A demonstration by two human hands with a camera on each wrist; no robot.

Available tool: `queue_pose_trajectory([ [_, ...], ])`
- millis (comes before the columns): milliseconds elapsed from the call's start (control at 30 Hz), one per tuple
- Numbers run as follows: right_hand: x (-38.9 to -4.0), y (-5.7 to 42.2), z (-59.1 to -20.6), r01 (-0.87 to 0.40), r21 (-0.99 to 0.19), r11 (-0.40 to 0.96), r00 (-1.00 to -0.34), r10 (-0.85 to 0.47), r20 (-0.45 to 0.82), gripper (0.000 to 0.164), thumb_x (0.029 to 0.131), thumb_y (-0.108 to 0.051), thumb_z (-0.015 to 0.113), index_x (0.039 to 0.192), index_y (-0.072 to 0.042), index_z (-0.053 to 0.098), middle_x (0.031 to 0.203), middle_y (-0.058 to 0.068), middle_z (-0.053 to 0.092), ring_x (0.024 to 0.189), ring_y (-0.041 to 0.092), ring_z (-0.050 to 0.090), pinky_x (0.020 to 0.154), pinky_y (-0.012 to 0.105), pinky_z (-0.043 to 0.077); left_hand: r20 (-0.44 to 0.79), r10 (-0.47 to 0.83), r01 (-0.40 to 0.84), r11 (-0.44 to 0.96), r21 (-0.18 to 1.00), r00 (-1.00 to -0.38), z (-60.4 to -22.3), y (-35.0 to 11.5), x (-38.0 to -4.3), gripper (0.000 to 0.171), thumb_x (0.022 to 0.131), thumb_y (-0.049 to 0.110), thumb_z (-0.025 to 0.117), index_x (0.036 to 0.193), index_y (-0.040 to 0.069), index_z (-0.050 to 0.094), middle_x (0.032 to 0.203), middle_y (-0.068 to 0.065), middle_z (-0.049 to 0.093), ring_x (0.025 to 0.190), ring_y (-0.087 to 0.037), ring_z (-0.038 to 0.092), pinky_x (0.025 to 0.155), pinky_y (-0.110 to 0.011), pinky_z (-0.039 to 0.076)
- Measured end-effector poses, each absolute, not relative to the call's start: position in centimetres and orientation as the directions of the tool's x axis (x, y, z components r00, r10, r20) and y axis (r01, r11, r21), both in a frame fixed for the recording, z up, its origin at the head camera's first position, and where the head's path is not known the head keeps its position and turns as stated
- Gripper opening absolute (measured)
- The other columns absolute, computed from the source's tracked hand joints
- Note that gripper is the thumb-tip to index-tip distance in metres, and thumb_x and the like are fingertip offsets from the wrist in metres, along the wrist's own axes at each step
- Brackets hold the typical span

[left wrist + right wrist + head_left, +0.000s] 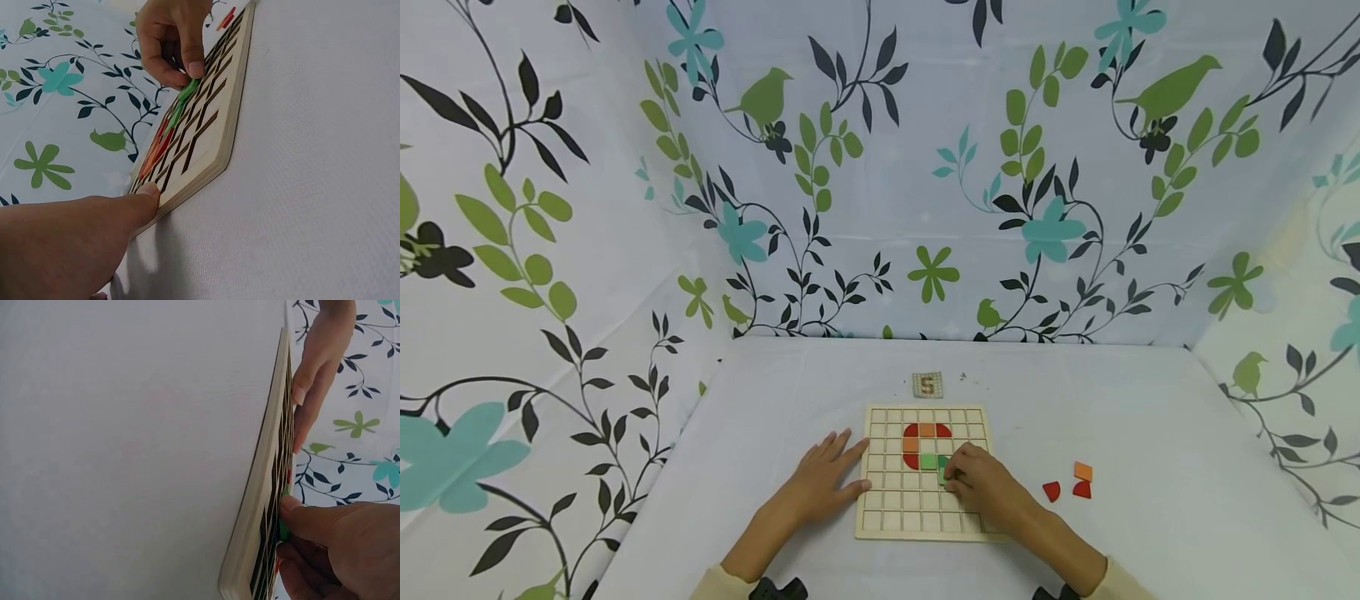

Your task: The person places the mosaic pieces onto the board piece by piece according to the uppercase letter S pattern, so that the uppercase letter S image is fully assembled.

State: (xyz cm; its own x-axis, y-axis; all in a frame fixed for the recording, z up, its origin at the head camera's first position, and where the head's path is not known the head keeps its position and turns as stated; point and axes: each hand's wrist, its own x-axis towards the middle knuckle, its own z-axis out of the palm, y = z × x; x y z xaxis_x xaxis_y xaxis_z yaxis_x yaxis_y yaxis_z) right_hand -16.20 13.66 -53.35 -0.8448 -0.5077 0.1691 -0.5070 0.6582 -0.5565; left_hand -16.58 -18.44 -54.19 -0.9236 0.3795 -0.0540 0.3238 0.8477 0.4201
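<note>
Item count

Board [891, 523]: one. Table [790, 375]: one. Card [927, 385]: one. Orange squares [927, 430]: three; two on the board, one on the table. Red pieces [943, 431]: five; three on the board, two on the table. Green pieces [928, 462]: at least two, partly hidden. Hands: two; one left hand [823, 480], one right hand [985, 483].

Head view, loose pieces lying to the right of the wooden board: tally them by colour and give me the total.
Red pieces: 2
Orange piece: 1
Total: 3
</note>
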Motion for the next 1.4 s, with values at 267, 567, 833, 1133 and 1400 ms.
queue_pose_trajectory([
  [267,-16.2,14.0,-53.2,-0.525,-0.495,0.692,-0.837,-0.525,0.155,0.007,0.096,-0.014,0.079,0.093,-0.018,0.073,0.102,-0.011,0.064,0.102,0.009,0.059,0.092,0.032,0.058,-0.058,0.382,0.327,0.851,0.410,-0.922,-54.3,-18.4,-16.7,0.072,0.104,0.056,0.060,0.164,0.022,0.042,0.172,-0.018,0.030,0.159,-0.045,0.024,0.125,-0.067,0.023],
  [567,-16.0,14.2,-53.3,-0.569,-0.474,0.672,-0.813,-0.545,0.205,0.008,0.095,-0.009,0.080,0.094,-0.015,0.074,0.103,-0.008,0.063,0.102,0.011,0.060,0.089,0.030,0.059,-0.047,0.389,0.335,0.845,0.417,-0.920,-54.3,-18.5,-16.7,0.071,0.103,0.055,0.061,0.164,0.021,0.042,0.172,-0.019,0.030,0.159,-0.046,0.024,0.125,-0.068,0.022],
  [833,-16.1,14.3,-53.0,-0.537,-0.497,0.682,-0.830,-0.532,0.166,0.006,0.095,-0.014,0.081,0.099,-0.014,0.076,0.105,-0.007,0.064,0.104,0.012,0.061,0.094,0.036,0.059,-0.045,0.398,0.346,0.844,0.411,-0.916,-54.3,-18.5,-16.8,0.071,0.104,0.054,0.060,0.164,0.021,0.042,0.172,-0.019,0.030,0.159,-0.046,0.024,0.124,-0.069,0.023],
  [1133,-16.0,16.7,-51.9,-0.399,-0.509,0.762,-0.908,-0.405,0.107,0.009,0.094,-0.013,0.080,0.103,-0.015,0.079,0.105,-0.007,0.067,0.107,0.018,0.064,0.096,0.043,0.059,-0.060,0.395,0.339,0.850,0.403,-0.917,-54.7,-18.4,-17.0,0.072,0.104,0.056,0.060,0.165,0.023,0.040,0.173,-0.016,0.028,0.160,-0.044,0.023,0.125,-0.067,0.023],
  [1400,-15.3,22.6,-50.4,-0.270,-0.540,0.797,-0.951,-0.308,0.021,0.023,0.094,-0.012,0.081,0.115,-0.013,0.074,0.116,-0.002,0.067,0.112,0.026,0.066,0.097,0.048,0.058,-0.059,0.393,0.336,0.846,0.415,-0.918,-54.5,-18.4,-16.8,0.071,0.104,0.055,0.060,0.164,0.021,0.042,0.172,-0.018,0.029,0.159,-0.045,0.023,0.125,-0.068,0.023],
])
